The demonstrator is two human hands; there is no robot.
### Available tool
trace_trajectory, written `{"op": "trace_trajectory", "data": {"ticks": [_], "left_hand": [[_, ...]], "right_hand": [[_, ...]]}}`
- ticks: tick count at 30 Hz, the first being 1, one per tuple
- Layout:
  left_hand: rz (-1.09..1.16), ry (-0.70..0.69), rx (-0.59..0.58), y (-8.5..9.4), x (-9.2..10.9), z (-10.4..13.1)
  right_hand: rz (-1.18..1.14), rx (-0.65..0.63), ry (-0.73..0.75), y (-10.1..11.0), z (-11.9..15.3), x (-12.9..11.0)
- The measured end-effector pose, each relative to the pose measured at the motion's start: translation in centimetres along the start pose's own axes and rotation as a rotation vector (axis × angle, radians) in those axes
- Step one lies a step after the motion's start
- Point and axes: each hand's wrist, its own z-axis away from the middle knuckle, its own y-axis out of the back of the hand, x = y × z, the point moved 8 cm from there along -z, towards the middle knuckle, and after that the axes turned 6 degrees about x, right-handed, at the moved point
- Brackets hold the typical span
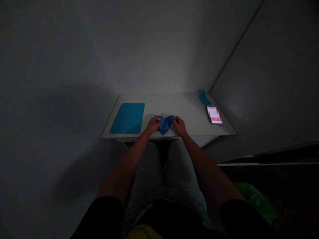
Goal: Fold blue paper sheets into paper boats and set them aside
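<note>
A partly folded piece of blue paper (165,125) is held between my two hands just above the front edge of the white table. My left hand (154,123) pinches its left corner with the fingers closed. On the other side, my right hand (178,124) grips the right corner between thumb and fingers. The paper has several creases, and its lower part bulges toward me. Left of my hands lies a flat blue sheet of paper (128,118).
A small folded blue paper boat (204,98) stands at the table's back right corner. In front of it lies a phone (214,115) with a lit, blurred screen. Walls enclose the white table (171,99). A green plastic bag (256,200) is on the dark floor at right.
</note>
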Motion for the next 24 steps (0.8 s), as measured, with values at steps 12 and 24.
{"op": "trace_trajectory", "data": {"ticks": [12, 24], "left_hand": [[-0.679, -0.52, -0.036, -1.7, 9.4, 4.8], [-0.824, -0.376, -0.012, 0.1, 8.3, 4.3]], "right_hand": [[-0.167, 0.019, -0.008, 0.4, 0.0, 0.2], [-0.15, 0.029, 0.044, 0.6, -0.3, 0.6]]}}
